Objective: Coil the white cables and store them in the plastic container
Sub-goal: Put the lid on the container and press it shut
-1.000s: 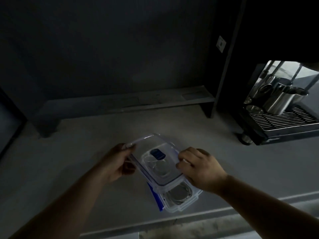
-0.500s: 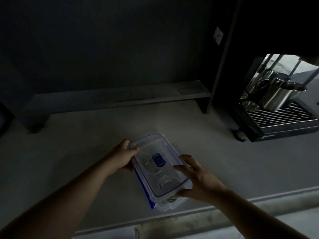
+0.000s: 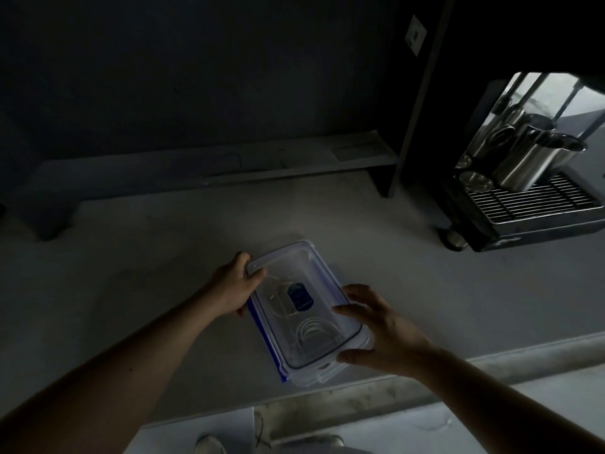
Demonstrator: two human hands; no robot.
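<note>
Since a second ago I see the lid (image 3: 306,298) has come down square over the plastic container (image 3: 355,348), where before it sat skewed with the near end uncovered. The clear box lies on the grey counter (image 3: 163,257), near its front edge, long side running away from me; white cables (image 3: 314,332) show coiled through the lid (the light is poor, so I cannot count them), beside a blue label (image 3: 299,297). My left hand (image 3: 234,286) grips the far left corner, thumb on top. My right hand (image 3: 383,329) cups the near right end, fingers spread over the lid.
</note>
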